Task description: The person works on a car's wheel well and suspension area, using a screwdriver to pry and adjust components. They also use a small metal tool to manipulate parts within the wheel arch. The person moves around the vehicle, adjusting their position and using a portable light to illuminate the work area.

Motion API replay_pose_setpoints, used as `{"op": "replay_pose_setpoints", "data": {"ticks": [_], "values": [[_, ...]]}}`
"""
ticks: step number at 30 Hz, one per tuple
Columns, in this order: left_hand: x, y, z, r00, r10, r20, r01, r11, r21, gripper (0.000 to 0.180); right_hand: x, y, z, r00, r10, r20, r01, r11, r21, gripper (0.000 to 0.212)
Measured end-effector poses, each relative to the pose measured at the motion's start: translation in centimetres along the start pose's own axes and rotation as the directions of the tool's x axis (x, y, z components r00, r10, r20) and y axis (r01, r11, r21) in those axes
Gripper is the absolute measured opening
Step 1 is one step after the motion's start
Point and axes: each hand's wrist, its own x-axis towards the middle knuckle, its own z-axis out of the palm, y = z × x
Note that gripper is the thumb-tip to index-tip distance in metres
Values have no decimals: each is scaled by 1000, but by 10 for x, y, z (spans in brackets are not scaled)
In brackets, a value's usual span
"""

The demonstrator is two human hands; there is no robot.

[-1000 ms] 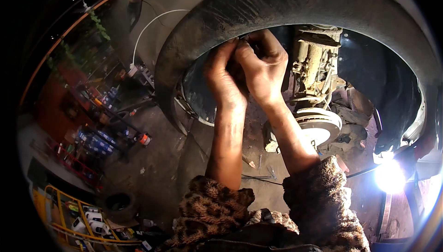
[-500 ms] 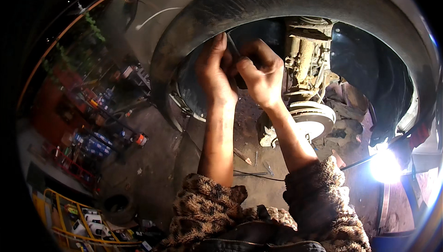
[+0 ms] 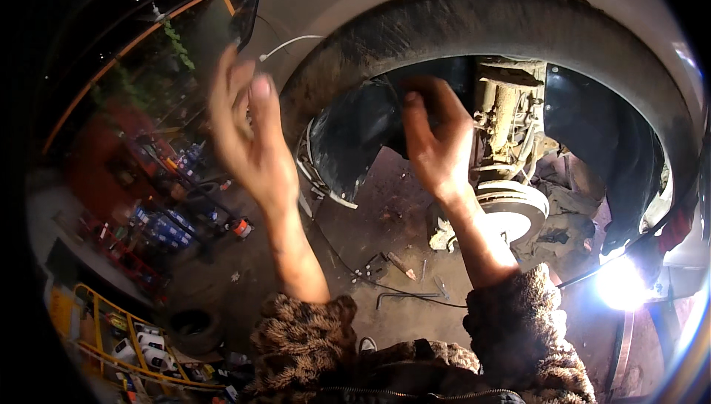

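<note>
dim, warm scene; a work lamp (image 3: pixel 621 283) glares white at lower right. the left hand (image 3: pixel 248 134) is motion-blurred, and fisheye edges bend into black.

A car repair workshop: bare wheel arch (image 3: pixel 474 19), brake disc (image 3: pixel 511 211), tools on floor (image 3: pixel 404 285)

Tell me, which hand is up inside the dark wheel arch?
The right hand. It reaches into the wheel arch beside the brake disc, while the left hand is raised outside it, fingers spread and holding nothing.
</note>
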Motion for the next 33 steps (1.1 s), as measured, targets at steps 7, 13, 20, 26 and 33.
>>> {"op": "replay_pose_setpoints", "data": {"ticks": [7,13,20,26,33], "values": [[28,-31,6,924,-33,382,34,999,6,35,-13,-23,33,962,223,158,-264,906,330,27],[62,-35,-9,803,-163,573,225,974,-39,27,-12,-16,40,981,100,165,-164,882,442,26],[112,-42,-24,383,-363,850,554,826,103,26,-14,-22,60,963,155,222,-270,509,817,29],[114,-58,-24,264,-355,897,666,740,97,26,-7,-23,57,968,173,180,-246,540,805,26],[112,-56,-30,283,-448,848,549,801,240,48,-5,-9,63,984,105,142,-176,664,726,34]]}}
